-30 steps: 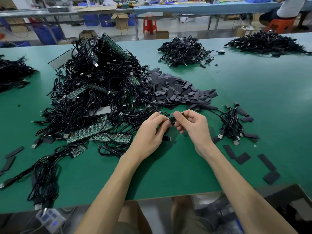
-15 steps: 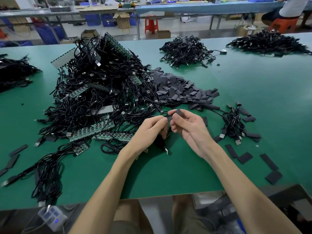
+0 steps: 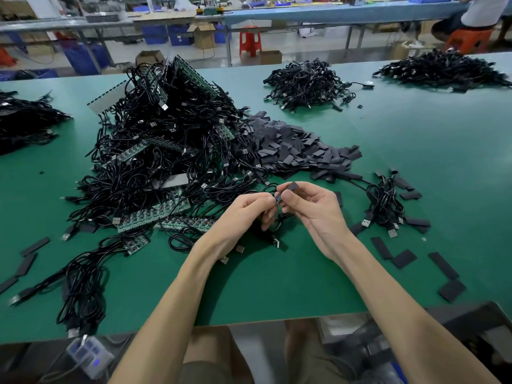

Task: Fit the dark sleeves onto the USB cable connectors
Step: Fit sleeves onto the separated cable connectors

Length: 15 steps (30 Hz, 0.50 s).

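Raised slightly, the flat dark rectangular sleeve (image 3: pixel 291 187) sits pinched between the right hand (image 3: pixel 314 214) thumb and forefinger, frame centre — the left hand (image 3: pixel 246 214) pinches the thin black USB cable (image 3: pixel 286 215) at its lower end.

Both hands meet above the near part of the green table (image 3: pixel 415 151). The right hand (image 3: pixel 313 214) pinches a dark sleeve (image 3: pixel 288 189) between thumb and forefinger, its free end tilted up and to the right. The left hand (image 3: pixel 243 217), fingers curled, grips a black cable (image 3: pixel 280 220) right at the sleeve's lower end; the connector there is hidden. Behind the hands lies a large tangle of cables and green circuit strips (image 3: pixel 166 139), touching a heap of loose sleeves (image 3: pixel 299 151). A small cable bundle (image 3: pixel 383 200) lies to the right, with stray flat sleeves (image 3: pixel 404 259) near it
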{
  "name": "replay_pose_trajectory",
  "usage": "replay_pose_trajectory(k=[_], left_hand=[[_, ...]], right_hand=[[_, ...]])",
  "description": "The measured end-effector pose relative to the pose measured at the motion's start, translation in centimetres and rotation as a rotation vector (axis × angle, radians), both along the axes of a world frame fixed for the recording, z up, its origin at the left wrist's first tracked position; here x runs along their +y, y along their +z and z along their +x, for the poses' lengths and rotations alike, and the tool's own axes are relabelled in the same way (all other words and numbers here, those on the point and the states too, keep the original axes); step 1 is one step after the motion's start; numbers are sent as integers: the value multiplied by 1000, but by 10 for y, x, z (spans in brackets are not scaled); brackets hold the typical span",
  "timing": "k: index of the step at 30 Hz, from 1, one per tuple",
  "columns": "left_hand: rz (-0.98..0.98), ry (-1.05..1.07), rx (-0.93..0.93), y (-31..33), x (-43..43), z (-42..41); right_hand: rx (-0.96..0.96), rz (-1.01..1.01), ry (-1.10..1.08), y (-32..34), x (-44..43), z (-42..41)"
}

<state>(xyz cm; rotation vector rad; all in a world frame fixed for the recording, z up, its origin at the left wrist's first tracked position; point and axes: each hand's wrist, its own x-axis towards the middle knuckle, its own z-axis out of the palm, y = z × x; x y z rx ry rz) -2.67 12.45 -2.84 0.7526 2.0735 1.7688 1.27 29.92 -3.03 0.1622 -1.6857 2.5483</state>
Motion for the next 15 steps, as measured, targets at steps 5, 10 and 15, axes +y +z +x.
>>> replay_pose_trajectory(k=[5, 10, 15], left_hand=[[28, -25, -10, -2, -1, -2], [79, -63, -38, -1, -1, 0], [105, -68, -61, 2, 0, 2]], right_hand=[[7, -37, 25, -1, -2, -1], [18, -85, 38, -2, -2, -1], [-2, -119, 49, -4, -2, -1]])
